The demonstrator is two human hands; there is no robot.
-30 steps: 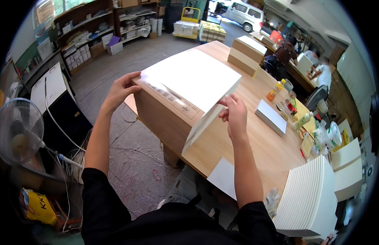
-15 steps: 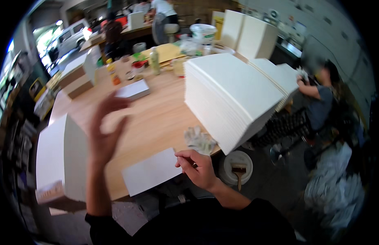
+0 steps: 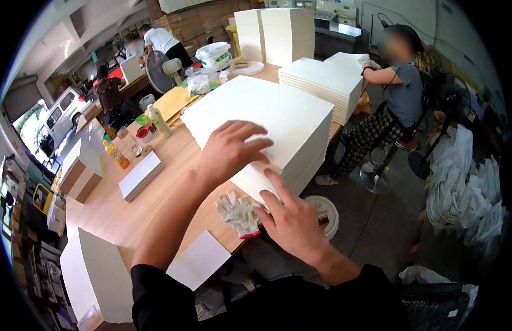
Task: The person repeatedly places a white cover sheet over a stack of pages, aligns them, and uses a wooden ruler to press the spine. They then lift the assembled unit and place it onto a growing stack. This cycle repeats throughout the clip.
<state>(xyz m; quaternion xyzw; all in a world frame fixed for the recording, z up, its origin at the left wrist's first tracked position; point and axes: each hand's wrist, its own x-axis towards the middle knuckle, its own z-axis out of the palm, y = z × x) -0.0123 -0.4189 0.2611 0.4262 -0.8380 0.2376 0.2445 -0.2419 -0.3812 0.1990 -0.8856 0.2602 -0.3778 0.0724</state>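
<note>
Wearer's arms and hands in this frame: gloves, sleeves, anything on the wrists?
Both hands are bare: left hand, right hand. No gloves, watch or rings show. Black sleeves are pushed up, the left about to the elbow, the right near the wrist, leaving the forearms uncovered.

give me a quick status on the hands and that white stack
Left hand flat on top of the white sheet stack. Right hand at its near edge. Work glove lying beside.

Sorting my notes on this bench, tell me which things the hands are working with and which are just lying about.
In hand:
left hand
right hand
stack of white sheets

Lying about:
work glove
loose white sheet
flat white box
bottles
</note>
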